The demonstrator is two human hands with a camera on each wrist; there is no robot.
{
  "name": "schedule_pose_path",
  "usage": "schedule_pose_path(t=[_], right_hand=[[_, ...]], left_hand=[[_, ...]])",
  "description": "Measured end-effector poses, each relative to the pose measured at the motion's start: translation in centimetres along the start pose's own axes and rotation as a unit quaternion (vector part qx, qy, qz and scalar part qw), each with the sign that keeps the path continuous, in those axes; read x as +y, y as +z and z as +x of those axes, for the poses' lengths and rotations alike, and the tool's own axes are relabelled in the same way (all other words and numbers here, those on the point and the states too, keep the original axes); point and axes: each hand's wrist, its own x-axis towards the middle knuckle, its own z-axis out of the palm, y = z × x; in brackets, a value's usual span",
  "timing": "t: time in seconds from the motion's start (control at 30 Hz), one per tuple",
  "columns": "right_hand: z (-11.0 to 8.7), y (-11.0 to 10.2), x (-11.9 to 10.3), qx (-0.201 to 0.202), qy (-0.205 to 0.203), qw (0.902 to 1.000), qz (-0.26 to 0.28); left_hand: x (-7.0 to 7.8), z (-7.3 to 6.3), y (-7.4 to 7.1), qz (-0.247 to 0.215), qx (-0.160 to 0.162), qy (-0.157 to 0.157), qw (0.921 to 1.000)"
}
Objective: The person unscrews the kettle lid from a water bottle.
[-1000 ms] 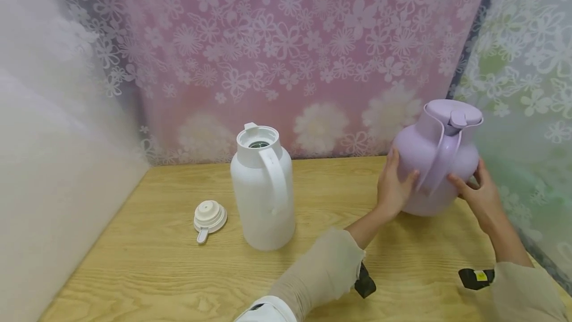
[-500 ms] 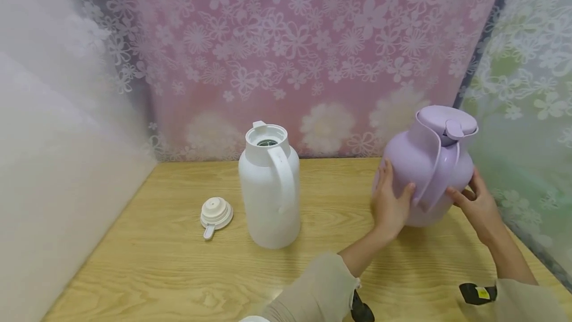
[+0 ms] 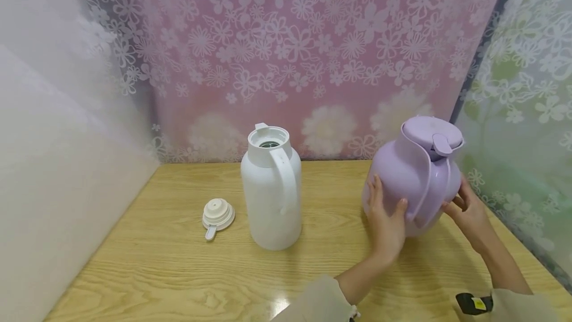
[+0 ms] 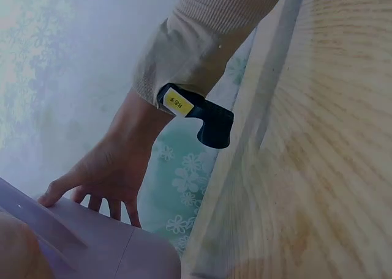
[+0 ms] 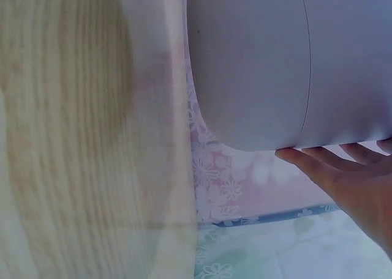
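Note:
A lilac thermos jug (image 3: 415, 178) with its lid on leans between both hands at the right of the table. My left hand (image 3: 385, 230) grips its left side, thumb toward the handle (image 3: 435, 190). On the opposite side my right hand (image 3: 469, 217) holds the jug's body, its fingers spread round the far curve. In the left wrist view the right hand (image 4: 116, 175) shows beyond the jug, fingertips against its wall. The right wrist view has the smooth lower body (image 5: 257, 77) close over the wood, with fingertips (image 5: 288, 153) touching its side.
A white thermos jug (image 3: 271, 198) stands upright mid-table, its mouth uncovered. Left of it lies a cream stopper (image 3: 218, 214) with a small tab. A pink flowered curtain (image 3: 313, 53) hangs behind, a pale green one (image 3: 532, 113) at the right, and a white wall (image 3: 67, 163) at the left.
Both hands have brought the lilac jug left and toward me, lower in the view, still tilted. The head view has shifted slightly; the white jug and stopper stay in place on the table.

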Motion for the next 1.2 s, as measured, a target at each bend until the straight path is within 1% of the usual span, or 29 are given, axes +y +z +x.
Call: schedule_pose_path(t=[0.1,0.17,0.3,0.43,0.57,0.67,0.8,0.97,1.1,1.13,1.2], right_hand=[[0.0,0.4,0.0,-0.003,-0.011,0.9999,0.011],[-0.1,0.6,0.1,-0.004,-0.016,0.9999,0.004],[-0.1,1.0,0.2,-0.012,-0.028,0.9994,0.017],[-0.2,1.5,0.3,-0.014,-0.037,0.9987,0.031],[-0.3,1.9,0.5,-0.016,-0.031,0.9991,0.025],[-0.4,2.0,0.7,-0.021,-0.022,0.9995,0.009],[-0.3,2.1,1.0,-0.030,-0.017,0.9994,0.003],[-0.1,2.1,1.2,-0.038,-0.009,0.9992,-0.008],[0.1,1.9,1.4,-0.049,-0.001,0.9987,-0.013],[0.2,1.9,1.5,-0.051,-0.003,0.9986,-0.013],[0.3,1.7,1.6,-0.054,-0.009,0.9984,-0.010]], left_hand=[[0.0,-0.6,-0.2,-0.021,0.015,-0.012,0.9996],[-0.1,-0.9,-0.3,-0.030,0.027,-0.007,0.9991],[-0.5,-1.3,-0.4,-0.049,0.045,0.004,0.9978],[-0.7,-1.6,-0.6,-0.052,0.057,-0.004,0.9970],[-1.0,-1.8,-0.7,-0.051,0.070,-0.005,0.9963],[-1.2,-1.9,-0.7,-0.058,0.077,-0.009,0.9953],[-1.3,-2.1,-0.8,-0.069,0.086,-0.016,0.9937],[-1.3,-2.3,-0.8,-0.078,0.091,-0.020,0.9926],[-1.5,-2.4,-0.6,-0.072,0.096,-0.012,0.9927],[-1.6,-2.4,-0.5,-0.058,0.100,-0.005,0.9933],[-1.6,-2.4,-0.4,-0.054,0.105,0.001,0.9930]])
